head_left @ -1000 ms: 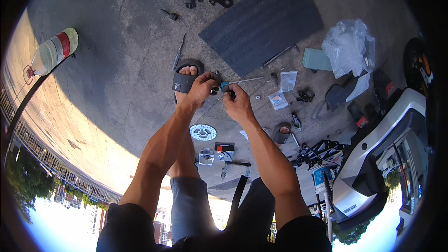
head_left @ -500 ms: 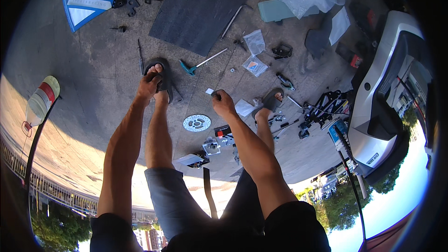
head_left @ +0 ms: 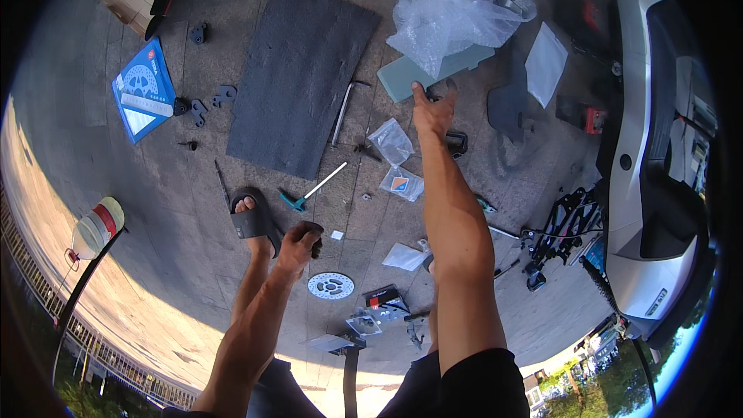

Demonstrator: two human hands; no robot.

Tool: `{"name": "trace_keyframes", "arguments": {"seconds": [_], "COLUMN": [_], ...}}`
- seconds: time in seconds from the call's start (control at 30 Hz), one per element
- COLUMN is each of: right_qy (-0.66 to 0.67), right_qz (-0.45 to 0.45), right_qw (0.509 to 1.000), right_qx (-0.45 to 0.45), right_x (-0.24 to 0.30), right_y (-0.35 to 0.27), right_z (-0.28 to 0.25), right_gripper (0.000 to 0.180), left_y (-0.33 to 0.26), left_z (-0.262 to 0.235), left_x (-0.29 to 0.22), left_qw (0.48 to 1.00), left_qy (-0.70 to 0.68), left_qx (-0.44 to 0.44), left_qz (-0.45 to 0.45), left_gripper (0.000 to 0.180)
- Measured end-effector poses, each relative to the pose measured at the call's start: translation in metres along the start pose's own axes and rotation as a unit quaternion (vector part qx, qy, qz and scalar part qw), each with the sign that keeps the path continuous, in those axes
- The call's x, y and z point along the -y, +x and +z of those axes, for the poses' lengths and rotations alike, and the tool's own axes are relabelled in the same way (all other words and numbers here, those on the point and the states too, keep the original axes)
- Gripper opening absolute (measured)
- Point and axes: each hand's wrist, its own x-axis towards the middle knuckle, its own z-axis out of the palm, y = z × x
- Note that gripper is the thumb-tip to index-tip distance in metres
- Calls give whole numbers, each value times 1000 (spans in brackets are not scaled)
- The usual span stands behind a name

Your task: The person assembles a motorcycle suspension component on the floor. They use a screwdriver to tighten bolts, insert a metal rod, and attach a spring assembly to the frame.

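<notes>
Change since 1 s ago: both hands were closed together on the teal-handled T-shaped wrench (head_left: 309,192) just beyond the black sandal (head_left: 254,224); that wrench now lies loose on the ground, just below the lower edge of the dark grey rectangular mat (head_left: 298,77), touched by neither hand. Right hand (head_left: 433,108) is stretched out to the right of the mat, index finger straight with its tip at the near edge of the pale green flat panel (head_left: 429,71); remaining fingers loosely spread, nothing gripped. The panel lies flat to the right of the mat, half under the clear bubble-wrap bag (head_left: 457,8). Left hand (head_left: 300,241) has dropped back below the mat, beside the sandal, fingers curled into a loose fist; cannot tell whether anything is inside it. Judgement: work with the wrench is paused, and attention has moved to the panel. Surface: grey concrete paving, outdoors, sunlit well below and left of the mat. 2 small clear plastic bags (head_left: 391,142) lie between the mat and the right forearm; a silver perforated disc (head_left: 330,286) lies well below the mat; a blue triangular carton (head_left: 139,97) lies left of it; a white vehicle body (head_left: 658,186) stands far right. Railing and trees show at the lower rim.
</notes>
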Motion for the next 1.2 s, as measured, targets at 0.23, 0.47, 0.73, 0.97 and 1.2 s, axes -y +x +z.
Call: {"name": "trace_keyframes", "arguments": {"seconds": [0.23, 0.47, 0.73, 0.97, 1.2], "right_qy": [33, 179, 216, 273, 383], "right_qz": [35, 7, 36, 108, 441], "right_qw": [998, 982, 966, 927, 760], "right_qx": [33, 61, 141, 233, 285], "right_x": [115, 223, 238, 178, 49], "right_y": [147, 236, 183, 88, -199], "right_z": [13, -65, -3, 5, -141], "right_gripper": [38, 21, 23, 36, 19], "left_y": [-114, -131, -115, -123, -164], "left_z": [34, 36, 25, 25, 18], "left_x": [-14, -34, -33, -33, -38], "left_qw": [995, 986, 986, 981, 941], "left_qy": [-59, -160, -158, -190, -294], "left_qx": [69, 37, 52, 41, 166], "left_qz": [-34, -28, -14, -1, -5], "left_gripper": [7, 8, 7, 11, 17]}}
